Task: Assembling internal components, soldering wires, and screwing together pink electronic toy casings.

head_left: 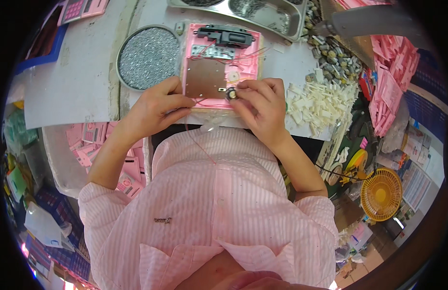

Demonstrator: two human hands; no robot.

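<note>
In front of me lies an open pink plastic casing (257, 63), which holds a brown circuit board (204, 77), a black mechanism (226, 36) along its far side and thin red wires (248, 57). My left hand (158, 104) is at the casing's near left corner, thumb and finger pinched on a thin red wire (200, 145) that trails down over my shirt. At the near right of the board, my right hand (262, 106) grips a small round part (231, 94), dark-rimmed with a metallic middle. A white disc (233, 75) sits just beyond it inside the casing.
A round tray of small metal pieces (149, 58) stands left of the casing. A steel tray (287, 29) is at the back. On the right are piles of white plastic pieces (323, 106) and small metal parts (332, 55). Pink casings (132, 166) fill a box at lower left.
</note>
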